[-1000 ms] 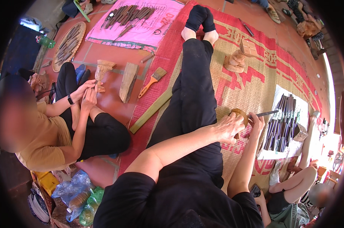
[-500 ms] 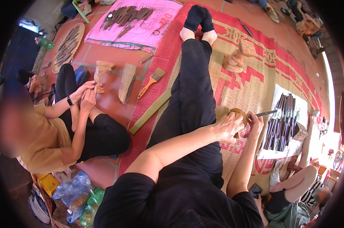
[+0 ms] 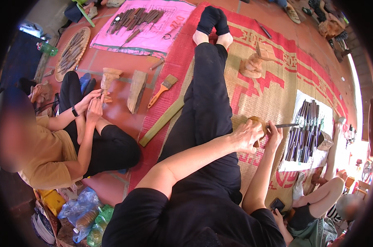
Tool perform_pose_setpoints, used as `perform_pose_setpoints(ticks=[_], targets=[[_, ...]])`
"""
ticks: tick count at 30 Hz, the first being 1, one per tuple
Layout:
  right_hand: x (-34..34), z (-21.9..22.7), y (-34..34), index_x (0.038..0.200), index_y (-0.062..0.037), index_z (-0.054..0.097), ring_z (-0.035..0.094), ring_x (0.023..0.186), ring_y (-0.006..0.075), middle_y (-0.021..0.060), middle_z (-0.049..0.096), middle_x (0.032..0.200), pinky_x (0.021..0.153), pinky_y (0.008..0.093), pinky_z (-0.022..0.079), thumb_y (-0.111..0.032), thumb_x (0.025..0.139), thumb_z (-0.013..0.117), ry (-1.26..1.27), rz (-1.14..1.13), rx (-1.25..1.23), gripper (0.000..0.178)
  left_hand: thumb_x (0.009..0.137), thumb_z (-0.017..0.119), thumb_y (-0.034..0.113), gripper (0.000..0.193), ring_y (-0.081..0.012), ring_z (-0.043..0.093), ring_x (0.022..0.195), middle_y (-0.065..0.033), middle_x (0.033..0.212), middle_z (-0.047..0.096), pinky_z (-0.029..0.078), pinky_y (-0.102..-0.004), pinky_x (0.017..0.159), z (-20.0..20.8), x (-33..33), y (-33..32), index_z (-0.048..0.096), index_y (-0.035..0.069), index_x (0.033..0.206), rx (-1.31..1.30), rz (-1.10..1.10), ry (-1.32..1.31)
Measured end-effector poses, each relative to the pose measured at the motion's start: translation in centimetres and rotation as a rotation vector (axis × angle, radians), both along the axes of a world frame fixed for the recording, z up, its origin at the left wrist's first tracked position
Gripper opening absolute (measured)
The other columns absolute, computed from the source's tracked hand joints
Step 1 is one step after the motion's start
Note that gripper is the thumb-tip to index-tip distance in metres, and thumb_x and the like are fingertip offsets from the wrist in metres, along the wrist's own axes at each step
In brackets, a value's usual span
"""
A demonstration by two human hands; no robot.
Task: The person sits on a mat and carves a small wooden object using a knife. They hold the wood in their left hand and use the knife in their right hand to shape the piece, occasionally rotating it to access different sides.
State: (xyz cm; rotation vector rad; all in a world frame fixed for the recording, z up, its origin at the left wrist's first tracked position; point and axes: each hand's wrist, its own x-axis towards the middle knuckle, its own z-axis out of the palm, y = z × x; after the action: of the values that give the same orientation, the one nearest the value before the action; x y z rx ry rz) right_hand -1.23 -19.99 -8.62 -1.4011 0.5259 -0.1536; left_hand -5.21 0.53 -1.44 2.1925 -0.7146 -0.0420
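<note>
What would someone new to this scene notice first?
Probably the bright pink sheet with dark tools at upper left. Then black-clad legs stretched up the middle over a patterned mat. Right of centre, the left hand holds a brown piece, the right hand a slim tool.

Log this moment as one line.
left hand: holds wooden piece | right hand: holds dark slim tool beside it | mat: carved wooden figure, paintbrush | white sheet: laid-out tools
</note>
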Motion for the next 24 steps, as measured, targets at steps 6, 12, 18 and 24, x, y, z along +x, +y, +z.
perform_pose_setpoints(ticks=[6, 12, 18, 24], targets=[[-0.5, -1.6, -0.5, 0.086, -0.0014, 0.064, 0.060, 0.061, 0.0112, 0.0039, 0.065, 0.078, 0.053, 0.0206, 0.046, -0.002, 0.082, 0.067, -0.036, 0.006, 0.098, 0.005, 0.060, 0.075, 0.021, 0.039, -0.0348, 0.055, 0.090, -0.0133, 0.106, 0.053, 0.052, -0.0456, 0.070, 0.6, 0.3, -0.2, 0.062, 0.008, 0.094, -0.002, -0.014, 0.030], [-0.2, -2.8, -2.8, 0.093, -0.0008, 0.064, 0.068, 0.079, 0.0194, 0.0108, 0.069, 0.086, 0.066, 0.0273, 0.057, -0.001, 0.082, 0.064, 0.019, -0.125, 0.125, 0.010, 0.060, 0.075, 0.021, 0.040, -0.0346, 0.055, 0.090, -0.0131, 0.105, 0.053, 0.052, -0.0460, 0.070, 0.3, 0.0, 0.0, 0.061, 0.008, 0.095, 0.028, -0.006, 0.010], [-1.4, -0.6, -0.2, 0.088, -0.0021, 0.066, 0.063, 0.069, 0.0125, 0.0061, 0.067, 0.084, 0.058, 0.0231, 0.051, -0.004, 0.082, 0.068, 0.012, 0.019, -0.012, 0.007, 0.061, 0.074, 0.021, 0.041, -0.0353, 0.055, 0.089, -0.0139, 0.106, 0.053, 0.052, -0.0463, 0.070, 0.3, 0.0, -0.1, 0.060, 0.008, 0.097, -0.003, 0.001, 0.014], [-0.5, -1.8, -2.2, 0.089, -0.0022, 0.066, 0.067, 0.071, 0.0172, 0.0092, 0.068, 0.085, 0.060, 0.0251, 0.054, -0.004, 0.082, 0.066, 0.013, -0.280, 0.132, 0.007, 0.062, 0.073, 0.022, 0.040, -0.0357, 0.055, 0.088, -0.0140, 0.104, 0.053, 0.052, -0.0473, 0.071, 0.4, 0.1, 0.0, 0.060, 0.010, 0.098, -0.010, -0.009, 0.030]])
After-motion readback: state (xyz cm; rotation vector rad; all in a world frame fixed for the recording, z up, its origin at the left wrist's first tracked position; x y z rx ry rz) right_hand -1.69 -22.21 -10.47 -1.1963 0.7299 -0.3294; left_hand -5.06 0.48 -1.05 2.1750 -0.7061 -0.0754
